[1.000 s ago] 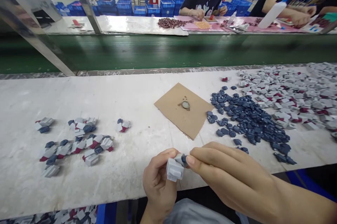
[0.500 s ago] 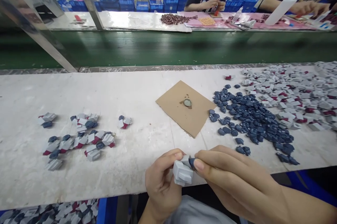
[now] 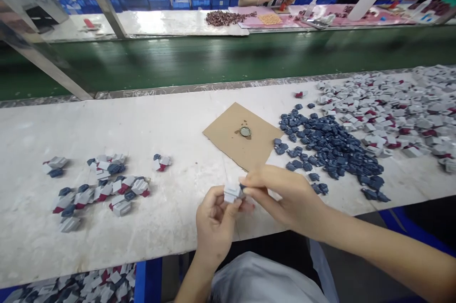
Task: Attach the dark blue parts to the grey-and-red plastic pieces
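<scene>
Over table front (image 3: 171, 227): left hand (image 3: 213, 220) closed around grey piece (image 3: 232, 193).
Right hand (image 3: 285, 196): fingertips pinched narrow on same piece.
Risk: could have slipped off, held by fingertips only.

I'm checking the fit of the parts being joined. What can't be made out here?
Head view:
- Blue piece: nearly covered by fingertips of the right hand.
- Seam on the grey part: hidden by the left hand.
- Bottle cap contents: too small.
- Box of parts, lower left: cut by the bottom edge.
</scene>
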{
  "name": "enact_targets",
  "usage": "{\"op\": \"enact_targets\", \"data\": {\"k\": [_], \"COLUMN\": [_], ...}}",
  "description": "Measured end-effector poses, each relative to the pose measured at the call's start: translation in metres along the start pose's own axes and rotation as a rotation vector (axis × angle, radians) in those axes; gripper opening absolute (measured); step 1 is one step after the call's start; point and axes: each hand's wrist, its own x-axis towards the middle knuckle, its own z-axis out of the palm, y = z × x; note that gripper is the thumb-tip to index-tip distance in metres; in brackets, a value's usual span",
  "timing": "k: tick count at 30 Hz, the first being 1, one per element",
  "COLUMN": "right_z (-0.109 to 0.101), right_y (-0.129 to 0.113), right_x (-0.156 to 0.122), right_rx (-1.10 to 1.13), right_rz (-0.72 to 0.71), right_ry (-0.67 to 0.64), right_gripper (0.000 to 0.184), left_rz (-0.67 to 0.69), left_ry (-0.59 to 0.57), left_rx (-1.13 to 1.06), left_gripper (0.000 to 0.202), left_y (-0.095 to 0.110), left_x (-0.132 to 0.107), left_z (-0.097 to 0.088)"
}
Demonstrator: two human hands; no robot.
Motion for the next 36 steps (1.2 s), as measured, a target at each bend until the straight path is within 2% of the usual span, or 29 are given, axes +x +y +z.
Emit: {"op": "enact_targets", "data": {"k": [3, 6, 8, 10, 13, 15, 16, 20, 25, 27, 31, 36], "right_z": [-0.008, -0.011, -0.007, 0.001, 0.008, 0.008, 0.007, 0.002, 0.005, 0.008, 0.013, 0.016], "right_y": [0.008, 0.006, -0.001, -0.008, -0.017, -0.020, -0.021, -0.021, -0.026, -0.029, -0.034, -0.034], "right_x": [0.019, 0.041, 0.050, 0.054, 0.049, 0.044, 0.042, 0.037, 0.037, 0.036, 0.033, 0.031], "right_rx": [0.082, 0.344, 0.561, 0.721, 0.890, 0.972, 0.982, 0.927, 1.113, 1.193, 1.220, 1.208], "right_rz": [0.246, 0.586, 0.830, 1.033, 1.196, 1.214, 1.203, 1.150, 1.139, 1.130, 1.139, 1.075], "right_ry": [0.015, 0.073, -0.004, -0.085, -0.125, -0.137, -0.131, -0.062, 0.015, 0.044, 0.154, 0.179], "right_gripper": [0.025, 0.044, 0.050, 0.052, 0.050, 0.050, 0.052, 0.057, 0.060, 0.062, 0.067, 0.074], "left_rz": [-0.191, -0.243, -0.251, -0.197, 0.068, 0.227, 0.258, 0.261, 0.487, 0.548, 0.607, 0.676], "left_ry": [-0.117, -0.271, -0.357, -0.400, -0.373, -0.359, -0.354, -0.324, -0.203, -0.148, -0.042, 0.015], "left_rx": [-0.052, -0.064, -0.012, 0.118, 0.351, 0.440, 0.463, 0.550, 0.606, 0.593, 0.604, 0.636], "left_gripper": [0.010, 0.013, 0.013, 0.013, 0.015, 0.017, 0.019, 0.028, 0.027, 0.033, 0.042, 0.043], "left_y": [0.003, 0.006, 0.007, 0.007, 0.007, 0.007, 0.007, 0.009, 0.007, 0.004, -0.001, -0.002], "left_x": [0.003, 0.002, -0.001, -0.004, -0.006, -0.005, -0.005, -0.001, 0.005, 0.007, 0.010, 0.010], "left_z": [-0.001, 0.002, 0.006, 0.012, 0.018, 0.020, 0.020, 0.021, 0.028, 0.032, 0.038, 0.042]}}
